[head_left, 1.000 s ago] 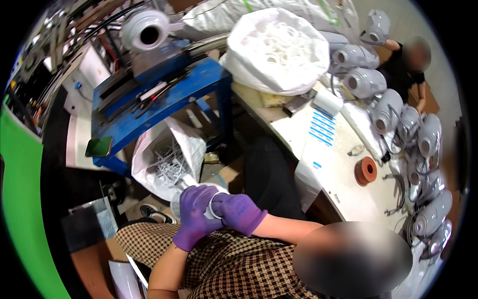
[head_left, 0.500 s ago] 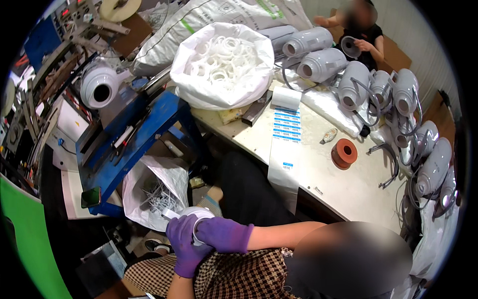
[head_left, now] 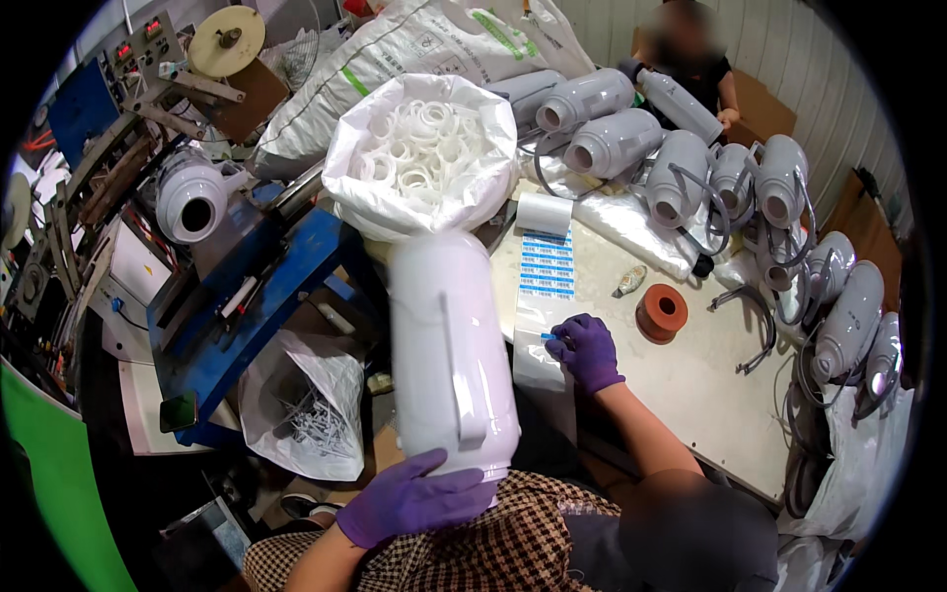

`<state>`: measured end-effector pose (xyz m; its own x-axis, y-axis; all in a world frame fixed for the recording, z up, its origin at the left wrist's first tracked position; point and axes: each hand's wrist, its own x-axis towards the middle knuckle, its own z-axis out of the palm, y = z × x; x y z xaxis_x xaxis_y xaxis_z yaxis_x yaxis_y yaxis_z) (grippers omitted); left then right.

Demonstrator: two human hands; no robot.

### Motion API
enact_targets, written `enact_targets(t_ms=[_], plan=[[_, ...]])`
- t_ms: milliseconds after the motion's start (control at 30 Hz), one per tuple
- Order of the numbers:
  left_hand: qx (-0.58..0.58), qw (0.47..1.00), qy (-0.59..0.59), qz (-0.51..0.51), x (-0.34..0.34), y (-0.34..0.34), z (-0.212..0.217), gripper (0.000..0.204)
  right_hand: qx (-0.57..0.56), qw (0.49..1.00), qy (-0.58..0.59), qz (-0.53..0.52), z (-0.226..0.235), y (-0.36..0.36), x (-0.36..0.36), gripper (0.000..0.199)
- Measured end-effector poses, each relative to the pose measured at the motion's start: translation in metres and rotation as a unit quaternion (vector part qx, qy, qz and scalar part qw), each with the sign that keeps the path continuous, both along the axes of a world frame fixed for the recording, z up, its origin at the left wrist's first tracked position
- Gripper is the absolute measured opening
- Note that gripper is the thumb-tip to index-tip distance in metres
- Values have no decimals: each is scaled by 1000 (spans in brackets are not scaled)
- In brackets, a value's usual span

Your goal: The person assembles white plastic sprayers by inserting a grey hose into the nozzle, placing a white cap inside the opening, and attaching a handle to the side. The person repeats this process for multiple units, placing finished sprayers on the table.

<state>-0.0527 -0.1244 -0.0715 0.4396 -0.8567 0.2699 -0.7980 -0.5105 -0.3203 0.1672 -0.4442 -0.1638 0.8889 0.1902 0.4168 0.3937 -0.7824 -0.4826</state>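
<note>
My left hand (head_left: 414, 498), in a purple glove, grips the lower end of a tall white plastic vessel (head_left: 449, 345) and holds it upright over my checked lap. My right hand (head_left: 584, 347), also gloved, rests on the white table (head_left: 691, 395) and pinches a small blue sticker at the end of a strip of blue and white labels (head_left: 546, 271). The strip runs back to a white roll (head_left: 545, 212).
An open bag of white plastic rings (head_left: 424, 148) stands behind the vessel. Several grey vessels with hoses (head_left: 681, 168) line the table's far and right sides, near an orange-red round cap (head_left: 661, 313). A blue machine (head_left: 247, 296) and a floor bag of white parts (head_left: 306, 414) sit on the left. Another person (head_left: 691, 59) sits at the back.
Both hands were together on the white vessel low at my lap. Now the vessel is raised upright in my left hand, and my right hand has reached out to the label strip.
</note>
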Motion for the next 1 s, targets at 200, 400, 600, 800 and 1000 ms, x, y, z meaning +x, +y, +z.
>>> enact_targets(t_ms=[200,400,600,800,1000], plan=[[-65,994,80,-33,7,-13,-14,55,58,997,-42,39,16,3,-16,14],[-81,989,110,-62,1,-18,-39,61,192,962,89,170,123,31,19,21],[-111,987,77,-88,10,-22,-24,55,133,940,195,245,133,72,78,38],[-108,992,51,-51,4,-18,-35,54,108,956,202,184,127,98,66,32],[-142,987,79,7,-15,-13,-34,52,95,912,272,292,128,80,86,65]])
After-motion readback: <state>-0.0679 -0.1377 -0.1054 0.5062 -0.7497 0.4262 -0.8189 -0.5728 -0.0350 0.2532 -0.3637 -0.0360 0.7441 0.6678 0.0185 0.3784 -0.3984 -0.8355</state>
